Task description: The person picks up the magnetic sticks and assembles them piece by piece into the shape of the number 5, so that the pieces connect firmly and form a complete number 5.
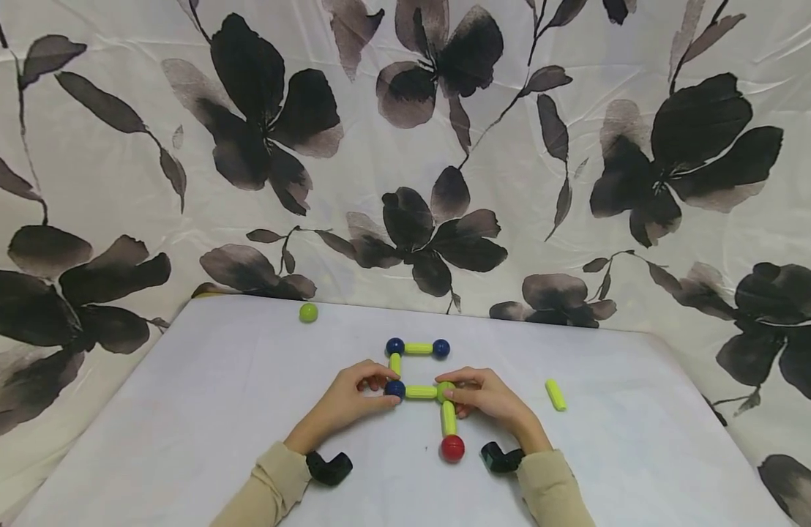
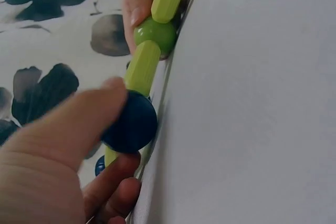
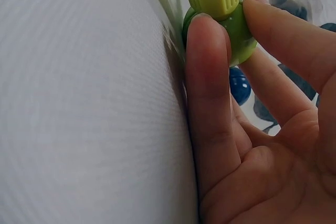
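A joined figure of yellow-green rods and coloured balls lies on the white table. My left hand [image 1: 357, 394] pinches its middle blue ball [image 2: 131, 123] between thumb and fingers. My right hand [image 1: 487, 399] pinches the green ball [image 3: 241, 38]. Between these two balls runs a yellow-green rod [image 1: 421, 392]. Another rod [image 1: 449, 419] leads from the green ball down to a red ball [image 1: 452, 449]. Above the left hand, a short rod [image 1: 395, 364] rises to a corner blue ball [image 1: 394, 346], and a top rod [image 1: 418, 348] links that to a further blue ball [image 1: 441, 348].
A loose green ball [image 1: 309, 312] sits near the table's back edge, left of the figure. One loose yellow-green rod [image 1: 555, 394] lies to the right of the right hand. Behind the white table [image 1: 181, 410] hangs a flower-patterned cloth [image 1: 550, 205].
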Action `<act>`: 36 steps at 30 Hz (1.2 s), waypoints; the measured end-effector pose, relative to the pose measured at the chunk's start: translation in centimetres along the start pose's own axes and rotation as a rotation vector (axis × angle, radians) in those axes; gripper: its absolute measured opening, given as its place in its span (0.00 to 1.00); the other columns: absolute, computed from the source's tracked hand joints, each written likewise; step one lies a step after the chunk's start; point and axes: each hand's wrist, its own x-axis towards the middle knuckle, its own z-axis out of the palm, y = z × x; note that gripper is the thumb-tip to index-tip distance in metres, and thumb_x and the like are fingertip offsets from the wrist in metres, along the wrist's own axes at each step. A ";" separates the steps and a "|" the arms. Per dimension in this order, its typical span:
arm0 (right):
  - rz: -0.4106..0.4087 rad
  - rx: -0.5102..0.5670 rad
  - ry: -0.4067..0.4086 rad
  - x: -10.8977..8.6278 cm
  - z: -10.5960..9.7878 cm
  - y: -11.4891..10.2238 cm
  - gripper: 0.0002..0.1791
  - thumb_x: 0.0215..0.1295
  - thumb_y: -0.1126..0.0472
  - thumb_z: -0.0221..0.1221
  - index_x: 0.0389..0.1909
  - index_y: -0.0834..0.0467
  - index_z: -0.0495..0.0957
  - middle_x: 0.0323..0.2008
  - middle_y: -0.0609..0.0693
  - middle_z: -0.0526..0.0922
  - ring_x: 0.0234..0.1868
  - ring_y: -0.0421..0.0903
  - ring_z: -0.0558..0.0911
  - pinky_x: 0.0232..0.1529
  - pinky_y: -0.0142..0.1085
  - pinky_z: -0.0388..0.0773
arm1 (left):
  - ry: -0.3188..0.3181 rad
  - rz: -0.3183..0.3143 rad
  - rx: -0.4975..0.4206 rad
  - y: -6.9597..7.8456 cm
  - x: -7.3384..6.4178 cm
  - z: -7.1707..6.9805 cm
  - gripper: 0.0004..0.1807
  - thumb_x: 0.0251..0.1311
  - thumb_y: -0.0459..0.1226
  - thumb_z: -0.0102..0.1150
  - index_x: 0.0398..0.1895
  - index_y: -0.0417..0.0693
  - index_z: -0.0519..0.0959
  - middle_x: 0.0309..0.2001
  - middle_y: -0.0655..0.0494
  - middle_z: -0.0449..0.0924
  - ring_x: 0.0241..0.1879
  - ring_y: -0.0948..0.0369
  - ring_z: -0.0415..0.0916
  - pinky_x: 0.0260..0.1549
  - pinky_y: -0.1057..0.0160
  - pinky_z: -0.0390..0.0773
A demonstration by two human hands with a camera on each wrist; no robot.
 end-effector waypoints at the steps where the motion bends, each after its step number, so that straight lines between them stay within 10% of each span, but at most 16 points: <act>1: 0.002 0.000 0.000 0.0 0.0 0.1 0.21 0.68 0.59 0.63 0.59 0.63 0.79 0.35 0.51 0.83 0.27 0.43 0.77 0.33 0.31 0.78 | -0.012 0.001 0.007 -0.1 0.0 0.1 0.19 0.54 0.47 0.74 0.49 0.59 0.84 0.38 0.63 0.78 0.39 0.59 0.73 0.39 0.64 0.73; 36: -0.019 0.044 0.006 0.0 -0.1 0.4 0.20 0.68 0.63 0.62 0.59 0.64 0.78 0.48 0.57 0.81 0.29 0.41 0.77 0.33 0.29 0.79 | 0.013 0.040 0.086 0.4 -0.3 0.4 0.19 0.54 0.44 0.74 0.50 0.57 0.84 0.37 0.66 0.78 0.38 0.60 0.71 0.39 0.64 0.72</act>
